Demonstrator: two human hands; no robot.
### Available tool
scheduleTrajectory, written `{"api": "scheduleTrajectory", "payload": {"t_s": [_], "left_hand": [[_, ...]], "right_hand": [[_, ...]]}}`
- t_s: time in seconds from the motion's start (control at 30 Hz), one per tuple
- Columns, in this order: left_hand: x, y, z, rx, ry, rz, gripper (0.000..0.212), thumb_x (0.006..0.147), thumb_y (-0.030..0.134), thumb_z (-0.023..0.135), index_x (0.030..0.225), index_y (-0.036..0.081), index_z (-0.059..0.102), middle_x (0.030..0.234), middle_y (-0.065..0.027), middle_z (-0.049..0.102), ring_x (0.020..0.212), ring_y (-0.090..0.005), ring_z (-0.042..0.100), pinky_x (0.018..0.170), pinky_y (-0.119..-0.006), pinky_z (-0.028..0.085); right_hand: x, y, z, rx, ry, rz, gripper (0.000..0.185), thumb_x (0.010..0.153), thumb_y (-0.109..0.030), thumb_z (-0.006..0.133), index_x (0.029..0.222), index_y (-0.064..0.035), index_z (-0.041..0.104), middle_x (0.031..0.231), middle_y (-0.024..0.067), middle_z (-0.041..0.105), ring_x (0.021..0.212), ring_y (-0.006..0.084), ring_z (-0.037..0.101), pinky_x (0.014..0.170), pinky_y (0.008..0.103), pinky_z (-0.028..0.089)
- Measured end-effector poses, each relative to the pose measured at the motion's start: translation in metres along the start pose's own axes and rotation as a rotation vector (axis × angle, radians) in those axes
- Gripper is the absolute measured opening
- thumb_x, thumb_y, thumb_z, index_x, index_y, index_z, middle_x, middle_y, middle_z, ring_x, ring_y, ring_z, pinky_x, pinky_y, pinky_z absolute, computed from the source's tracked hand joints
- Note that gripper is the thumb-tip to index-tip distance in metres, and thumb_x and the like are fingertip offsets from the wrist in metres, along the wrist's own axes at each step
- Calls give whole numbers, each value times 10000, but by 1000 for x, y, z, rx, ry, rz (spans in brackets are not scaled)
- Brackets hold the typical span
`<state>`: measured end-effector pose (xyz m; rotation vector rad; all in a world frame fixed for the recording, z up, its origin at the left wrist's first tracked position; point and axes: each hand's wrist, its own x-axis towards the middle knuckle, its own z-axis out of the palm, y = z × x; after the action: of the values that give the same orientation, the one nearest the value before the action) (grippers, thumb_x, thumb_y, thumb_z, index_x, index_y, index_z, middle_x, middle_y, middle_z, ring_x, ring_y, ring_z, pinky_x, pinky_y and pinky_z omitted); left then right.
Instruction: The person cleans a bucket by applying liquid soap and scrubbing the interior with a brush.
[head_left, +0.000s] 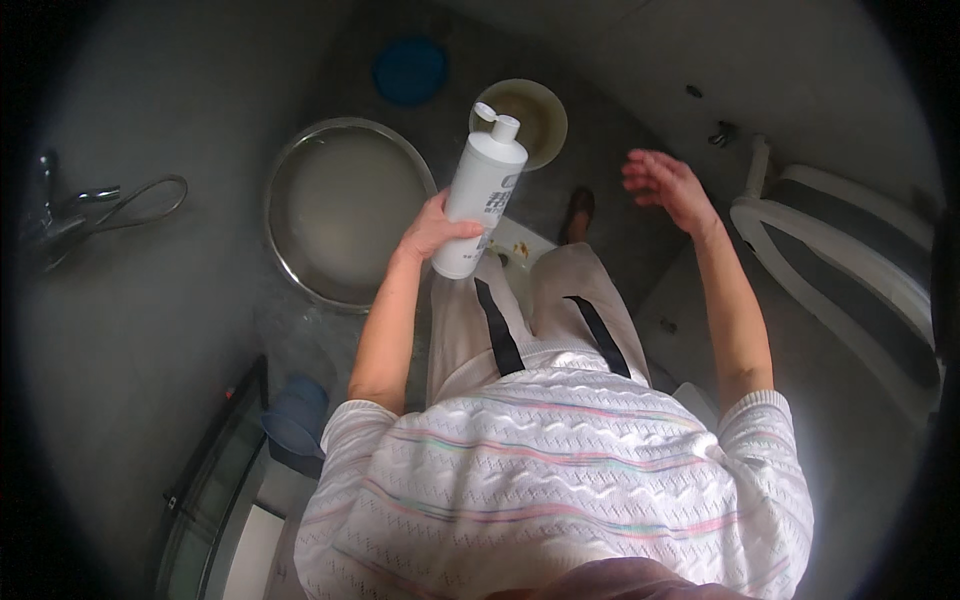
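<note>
A white plastic bottle bearing printed writing is gripped around its lower half by my left hand. It leans a little to the right, and its flip-top cap stands open above the neck. Empty, with its fingers spread slightly and a bit blurred, my right hand hovers to the right, apart from the bottle. Beneath and left of the bottle lies a large round metal basin holding cloudy liquid. Behind the bottle's top, a pale round tub is partly covered.
A blue basin sits on the floor at the far side. On the left wall is a metal tap with a looped hose. A white wall rack juts out at right. Blue buckets stand behind my left elbow, near a glass door.
</note>
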<state>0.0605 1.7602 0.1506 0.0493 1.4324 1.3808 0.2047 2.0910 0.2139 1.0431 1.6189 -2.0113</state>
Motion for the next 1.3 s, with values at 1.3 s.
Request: {"api": "scheduleTrajectory", "payload": {"t_s": [1.3], "left_hand": [[-10,187,160,-360,-834,178,668,613,436,707,1080,24,466,913,-104,570,807,-215,582,700,-315,490]], "right_hand": [[-147,-197,44,-458,424,-955,490,793,-300,574,1192,-64,415,1194,113,452,1098,262,431,938,385,321]]}}
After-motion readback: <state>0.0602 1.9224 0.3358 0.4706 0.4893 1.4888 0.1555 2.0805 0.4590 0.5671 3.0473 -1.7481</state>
